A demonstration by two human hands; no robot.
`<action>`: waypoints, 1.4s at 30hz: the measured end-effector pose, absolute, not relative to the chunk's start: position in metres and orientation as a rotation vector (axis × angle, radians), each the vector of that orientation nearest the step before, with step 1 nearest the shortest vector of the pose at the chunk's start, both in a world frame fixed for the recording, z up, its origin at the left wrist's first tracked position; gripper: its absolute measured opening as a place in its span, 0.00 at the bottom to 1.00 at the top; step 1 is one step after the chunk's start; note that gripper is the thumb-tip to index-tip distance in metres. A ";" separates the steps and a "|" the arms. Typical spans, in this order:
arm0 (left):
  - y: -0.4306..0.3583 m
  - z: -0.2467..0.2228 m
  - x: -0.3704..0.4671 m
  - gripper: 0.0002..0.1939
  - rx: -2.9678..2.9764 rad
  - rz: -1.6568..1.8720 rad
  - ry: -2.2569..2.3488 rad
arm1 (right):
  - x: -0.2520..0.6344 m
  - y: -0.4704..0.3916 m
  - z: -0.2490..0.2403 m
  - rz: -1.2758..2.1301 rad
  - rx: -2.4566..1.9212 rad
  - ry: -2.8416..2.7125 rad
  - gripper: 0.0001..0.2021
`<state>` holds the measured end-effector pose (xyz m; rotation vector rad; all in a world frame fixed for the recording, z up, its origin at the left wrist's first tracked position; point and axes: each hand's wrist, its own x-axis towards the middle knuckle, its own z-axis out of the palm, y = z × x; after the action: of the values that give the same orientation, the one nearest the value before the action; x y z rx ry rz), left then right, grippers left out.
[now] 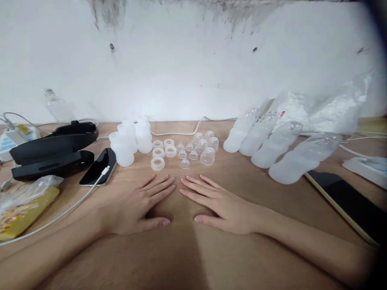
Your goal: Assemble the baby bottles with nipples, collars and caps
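My left hand [142, 205] lies flat on the wooden table [163, 262], palm down with fingers spread, holding nothing. Opposite it, my right hand [223, 205] rests the same way, also without anything in it. Just beyond the fingertips stand several translucent collar rings [157, 163], clear bottle nipples [185, 163] and clear dome caps [207, 156]. Frosted white baby bottle bodies [124, 150] stand in a group behind my left hand. To the right, several assembled baby bottles [281, 147] with clear caps form a slanting row.
At left are a black case [54, 149], a phone [98, 167], a white charging cable [72, 207] and a bag of snacks [28, 209]. A clear bottle [57, 105] stands behind. At right are another phone [347, 205], a power strip [367, 169] and plastic bags [326, 106] by the wall.
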<state>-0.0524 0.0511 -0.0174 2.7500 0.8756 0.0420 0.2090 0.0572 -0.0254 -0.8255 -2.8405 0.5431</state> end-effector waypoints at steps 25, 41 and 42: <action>0.076 -0.026 -0.055 0.14 2.811 0.501 1.360 | 0.176 0.114 -0.034 0.241 -1.464 -2.163 0.11; 0.078 -0.021 -0.035 0.20 1.742 1.044 1.015 | 0.182 0.085 -0.036 0.449 -1.026 -1.900 0.10; 0.079 -0.021 -0.031 0.18 1.676 1.064 0.989 | 0.183 0.084 -0.036 0.465 -1.013 -1.889 0.10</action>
<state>-0.0312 0.0793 -0.0213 1.6760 0.9886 1.0642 0.1831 0.0837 -0.0361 -1.0125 -1.8891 0.4651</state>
